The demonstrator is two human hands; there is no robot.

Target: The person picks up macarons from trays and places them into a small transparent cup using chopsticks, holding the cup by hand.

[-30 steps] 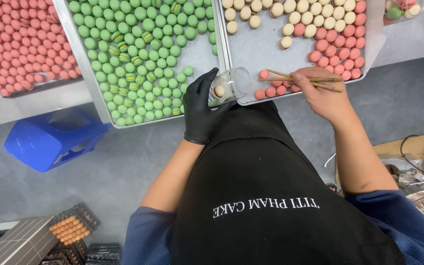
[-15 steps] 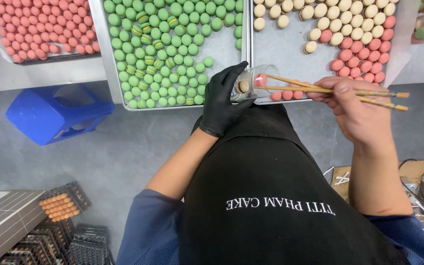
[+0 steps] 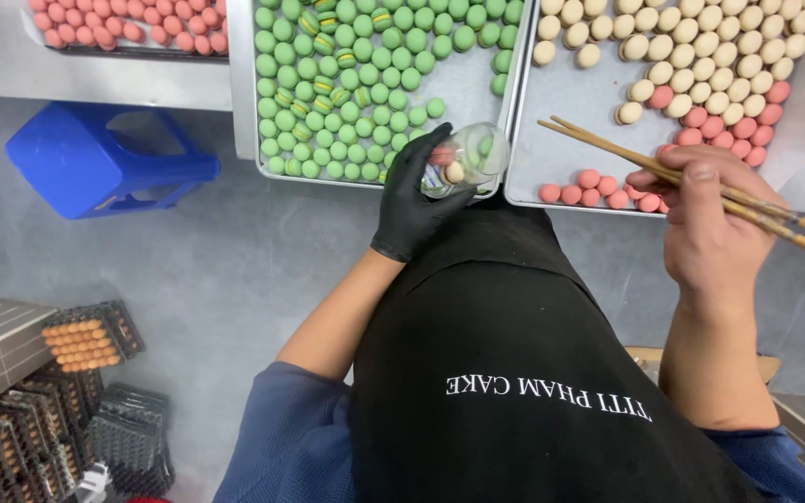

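Observation:
My left hand (image 3: pixel 414 197), in a black glove, grips a small clear jar (image 3: pixel 466 158) tipped on its side, with a cream, a pink and a green macaron inside. My bare right hand (image 3: pixel 708 224) holds a pair of wooden chopsticks (image 3: pixel 626 156) whose tips hover over the right metal tray (image 3: pixel 561 102), empty. That tray carries cream macarons (image 3: pixel 701 56) at the top and pink macarons (image 3: pixel 598 194) along its near edge. The jar sits at the seam between this tray and the tray of green macarons (image 3: pixel 356 84).
A third tray of pink macarons (image 3: pixel 132 23) lies at the top left. A blue plastic stool (image 3: pixel 104 163) stands on the grey floor below it. Stacks of dark moulded trays (image 3: pixel 58 401) sit at the bottom left. My black apron (image 3: pixel 533 373) fills the lower middle.
The chopsticks have left the jar's mouth and swung up and right over the tray. The view has shifted, so the trays and stool appear further right.

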